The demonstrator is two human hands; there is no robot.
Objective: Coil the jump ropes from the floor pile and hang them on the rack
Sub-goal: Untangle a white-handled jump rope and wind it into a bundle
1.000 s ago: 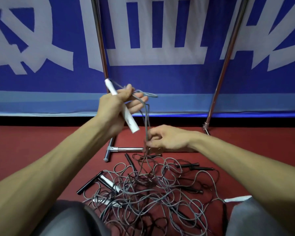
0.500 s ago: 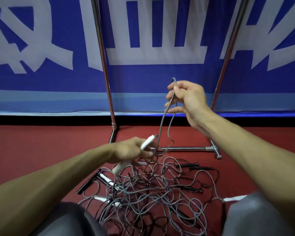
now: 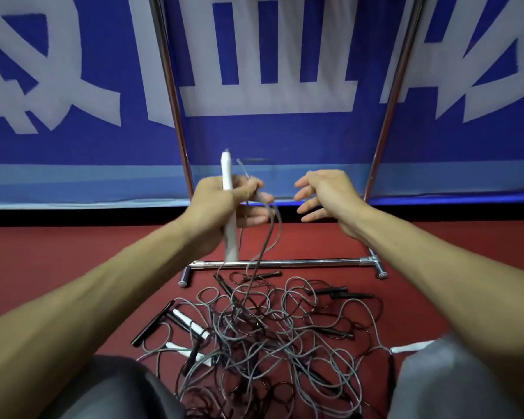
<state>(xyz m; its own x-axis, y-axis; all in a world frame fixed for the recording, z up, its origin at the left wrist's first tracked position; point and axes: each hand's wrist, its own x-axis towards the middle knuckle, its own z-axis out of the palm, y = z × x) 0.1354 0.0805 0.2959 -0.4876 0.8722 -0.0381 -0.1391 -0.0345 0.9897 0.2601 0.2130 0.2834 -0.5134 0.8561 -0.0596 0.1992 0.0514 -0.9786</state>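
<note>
1. Left hand (image 3: pixel 221 204): clenched round a white handle (image 3: pixel 231 240), which stands nearly upright, one end above the fist and the other below it.
2. Same hand, second item: a grey cord (image 3: pixel 268 234) held against the handle. The fingers are blurred here; the cord appears looped over them, but pinched or merely draped cannot be told.
3. Grey cord, run: it drops from the fist in two strands, past the rack's base, into the pile below.
4. Right hand (image 3: pixel 327 198): released, fingers spread and relaxed, palm turned toward the other hand. It is near the cord and touches nothing.
5. Pile (image 3: pixel 285 337) of jump ropes: on the red floor (image 3: pixel 73 252), between the person's knees, grey and dark cords tangled together.
6. Pile, loose parts: black handles (image 3: pixel 153 326) at its left edge and more at its right, with a second white grip (image 3: pixel 191 323) just beside the left ones.
7. Rack (image 3: pixel 285 263): its chrome base bar lies across the floor just beyond the pile. Two uprights rise from the bar's ends and leave the view at the top.
8. Banner (image 3: pixel 285 131): blue with large white characters, behind the rack.
9. Grey trousers (image 3: pixel 442 382): both knees, at the bottom corners.
</note>
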